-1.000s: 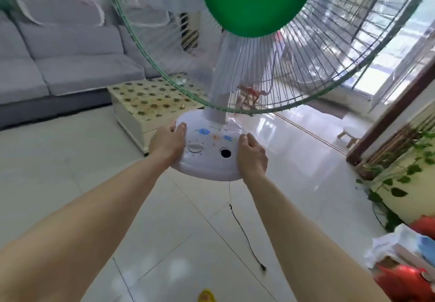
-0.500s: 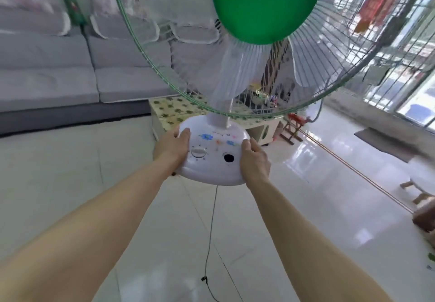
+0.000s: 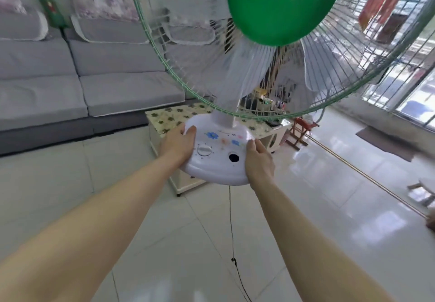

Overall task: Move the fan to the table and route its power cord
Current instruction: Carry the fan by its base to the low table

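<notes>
The fingers (image 3: 188,132) of the left hand (image 3: 177,145) curl over the left rim of the fan's base, thumb on top, the rest wrapped under the edge where they cannot be seen. The right hand (image 3: 260,160) clasps the opposite rim the same way, so both hands are closed on the fan (image 3: 219,158) and hold it up in the air, clear of the floor.

The base is a smooth, glossy white plastic dome, oval in outline, printed with small blue and pink flowers, carrying a round white dial (image 3: 204,150) and a dark round hole (image 3: 233,157) beside it. A white neck rises from it to a wide round cage of thin wire spokes bound by a green rim, with a flat green disc (image 3: 282,2) at the centre and pale translucent blades behind.

A thin black power cord (image 3: 231,231) hangs straight down from under the base and trails onto the shiny pale tiled floor (image 3: 329,207).

Since the earlier frames the view has swung left: the grey fabric sofa (image 3: 82,85) fills more of the picture, and the low surface (image 3: 169,118) with its flower-patterned cover now lies just behind the base, nearer than before. The grip on the base is unchanged. A small red stool (image 3: 303,125) stands to the right of that surface.
</notes>
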